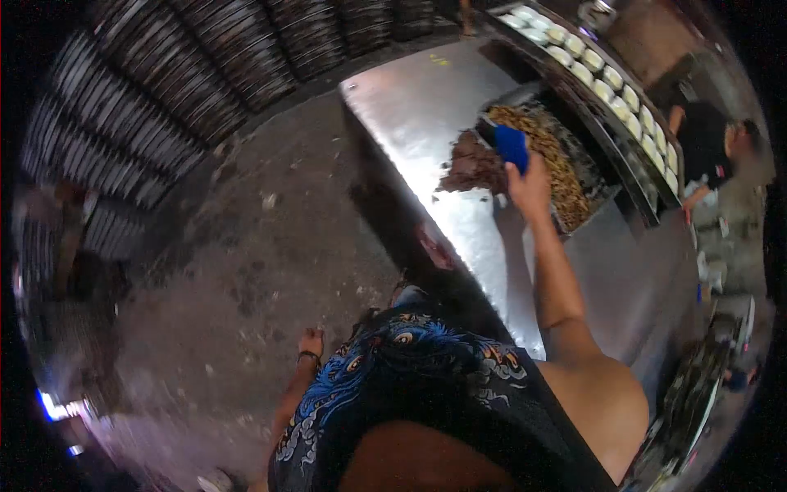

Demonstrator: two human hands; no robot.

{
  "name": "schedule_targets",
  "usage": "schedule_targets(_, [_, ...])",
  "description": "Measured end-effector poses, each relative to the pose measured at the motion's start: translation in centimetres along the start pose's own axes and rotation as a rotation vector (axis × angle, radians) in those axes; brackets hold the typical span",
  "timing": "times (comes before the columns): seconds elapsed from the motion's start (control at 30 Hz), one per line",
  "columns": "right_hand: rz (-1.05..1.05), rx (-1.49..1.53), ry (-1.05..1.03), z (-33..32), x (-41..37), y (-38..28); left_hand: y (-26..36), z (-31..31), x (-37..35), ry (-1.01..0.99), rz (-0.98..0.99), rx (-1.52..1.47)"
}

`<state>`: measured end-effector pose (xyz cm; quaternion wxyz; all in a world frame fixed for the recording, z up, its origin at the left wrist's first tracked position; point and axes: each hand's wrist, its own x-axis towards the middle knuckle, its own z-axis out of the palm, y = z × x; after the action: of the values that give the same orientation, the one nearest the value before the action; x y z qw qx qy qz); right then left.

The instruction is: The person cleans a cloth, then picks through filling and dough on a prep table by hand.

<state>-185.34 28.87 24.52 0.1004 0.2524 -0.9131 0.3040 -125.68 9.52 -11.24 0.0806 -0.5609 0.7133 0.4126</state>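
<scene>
My right hand (531, 187) is closed around a blue-handled scraper (511, 146) above the metal table. The scraper's dark blade end lies between a dark brown, paste-like mass (473, 162) spread on the tabletop and a heap of lighter brown, chopped-looking food (551, 156). That heap sits in a dark, shallow tray (602, 172). My left hand (311, 340) hangs low beside my body, away from the table, with a dark band at its wrist. Its fingers look loose, and nothing shows in them.
The shiny metal table (410, 94) has its long edge beside me. Beyond the tray, a long rack (656, 193) bears rows of pale, rounded pieces (592, 59). Another person (705, 135) in dark clothes stands past it. Stained floor (262, 221) extends to the left, below slatted panels (229, 57).
</scene>
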Motion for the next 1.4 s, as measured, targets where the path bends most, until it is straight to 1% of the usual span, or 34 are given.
schedule_targets(0.07, [0.145,0.159,0.245,0.6,-0.5,0.6,-0.4,-0.6,-2.8,0.095,-0.032,-0.157])
schedule_targets(0.1, [0.148,0.208,0.317,0.7,-0.6,1.2,-0.6,0.3,-4.1,0.079,-0.006,-0.13])
schedule_targets(0.13, [0.013,0.337,0.433,0.8,-1.5,0.0,-0.9,1.2,-5.5,0.063,0.02,-0.104])
schedule_targets(0.17, [0.023,0.435,0.367,1.1,-2.4,-1.8,-1.1,1.6,-6.3,-0.001,0.084,0.034])
schedule_targets(0.2, [-0.077,0.393,0.325,2.3,-3.5,-3.0,-1.8,2.0,-7.8,-0.026,0.098,0.142])
schedule_targets(0.23, [-0.176,0.273,0.22,3.0,-5.0,-4.9,-2.5,2.6,-9.3,-0.049,0.115,0.249])
schedule_targets(0.27, [-0.173,0.295,0.094,3.9,-6.8,-7.4,-2.7,3.5,-10.4,-0.045,0.091,0.326])
schedule_targets(0.33, [-0.447,0.29,-0.039,7.3,-9.0,-8.0,-0.2,2.1,-15.1,-0.058,-0.034,0.218])
schedule_targets(0.37, [-0.554,0.238,-0.082,8.8,-9.8,-8.1,-2.7,3.8,-15.3,-0.035,0.091,0.32])
schedule_targets(0.4, [-0.579,0.16,-0.115,9.0,-10.4,-9.2,-5.9,6.8,-14.4,-0.02,0.219,0.438])
schedule_targets(0.43, [-0.6,0.074,-0.144,8.8,-10.8,-9.9,-8.1,8.8,-14.1,0.034,0.142,0.318])
schedule_targets(0.5, [-0.724,0.058,-0.053,9.6,-10.3,-9.0,-10.6,10.6,-14.0,0.144,0.014,0.08])
schedule_targets(0.57, [-0.775,-0.008,-0.03,10.9,-9.3,-7.6,-7.2,6.1,-18.2,0.163,-0.273,-0.067])
schedule_targets(0.6, [-0.766,0.022,-0.053,11.3,-9.3,-8.5,-3.5,1.9,-21.5,0.186,-0.414,-0.14])
schedule_targets(0.67, [-0.749,0.067,-0.103,11.8,-10.3,-11.1,-4.5,1.2,-22.8,0.13,-0.353,-0.01])
schedule_targets(0.7, [-0.753,0.167,-0.191,13.0,-10.9,-12.5,-5.0,1.4,-23.6,0.096,-0.319,0.055])
schedule_targets(0.73, [-0.776,0.242,-0.238,14.1,-12.2,-14.0,-6.4,3.2,-23.3,0.22,-0.441,-0.019])
schedule_targets(0.77, [-0.799,0.314,-0.281,15.0,-14.0,-15.6,-6.7,4.3,-23.7,0.184,-0.46,-0.034])
schedule_targets(0.83, [-0.792,0.334,-0.682,19.8,-17.5,-16.0,-6.9,4.7,-24.2,0.128,-0.49,-0.059])
schedule_targets(0.87, [-0.786,0.329,-1.021,18.4,-19.5,-17.4,-7.3,4.8,-24.7,0.099,-0.5,-0.069])
schedule_targets(0.9, [-0.659,0.318,-1.435,20.4,-20.4,-16.5,-7.5,5.2,-25.1,0.068,-0.512,-0.076])
schedule_targets(0.93, [-0.939,0.086,-1.444,25.7,-21.1,-13.4,-8.6,7.0,-24.5,0.132,-0.497,-0.093])
schedule_targets(0.97, [-0.911,-0.158,-1.613,25.7,-21.6,-13.8,-10.6,10.1,-22.6,0.194,-0.482,-0.109])
schedule_targets(1.0, [-0.94,-0.131,-1.669,28.3,-21.6,-11.5,-11.3,11.7,-21.3,0.25,-0.467,-0.124])
schedule_targets(1.03, [-0.972,-0.172,-1.619,27.5,-20.9,-12.5,-10.5,11.8,-20.9,0.302,-0.533,-0.203])
schedule_targets(1.1, [-0.993,-0.264,-1.532,20.4,-20.2,-16.6,-8.2,13.0,-21.3,0.365,-0.659,-0.353])
schedule_targets(1.13, [-1.001,-0.243,-1.478,20.5,-19.3,-16.7,-8.3,13.9,-20.7,0.272,-0.477,-0.102])
schedule_targets(1.17, [-1.078,0.022,-1.352,23.1,-18.3,-14.8,-6.6,13.9,-20.5,0.248,-0.509,-0.166])
schedule_targets(1.2, [-1.101,-0.043,-1.401,23.0,-17.5,-16.4,-4.9,14.1,-20.1,0.219,-0.541,-0.218])
schedule_targets(1.23, [-1.084,-0.056,-1.349,22.3,-16.4,-17.4,-4.1,13.7,-20.2,0.19,-0.577,-0.261])
schedule_targets(1.27, [-1.076,0.107,-1.331,29.0,-15.4,-13.9,-5.9,17.2,-17.6,0.223,-0.476,-0.281])
schedule_targets(1.3, [-1.109,0.062,-1.223,24.1,-15.0,-17.6,-5.5,17.7,-16.8,0.229,-0.475,-0.259])
schedule_targets(1.33, [-1.102,0.115,-1.151,25.7,-14.7,-17.2,-4.9,17.9,-16.1,0.235,-0.473,-0.236])
schedule_targets(1.4, [-1.049,0.217,-1.104,24.2,-14.5,-19.9,-0.8,15.7,-14.0,0.109,-0.386,-0.359])
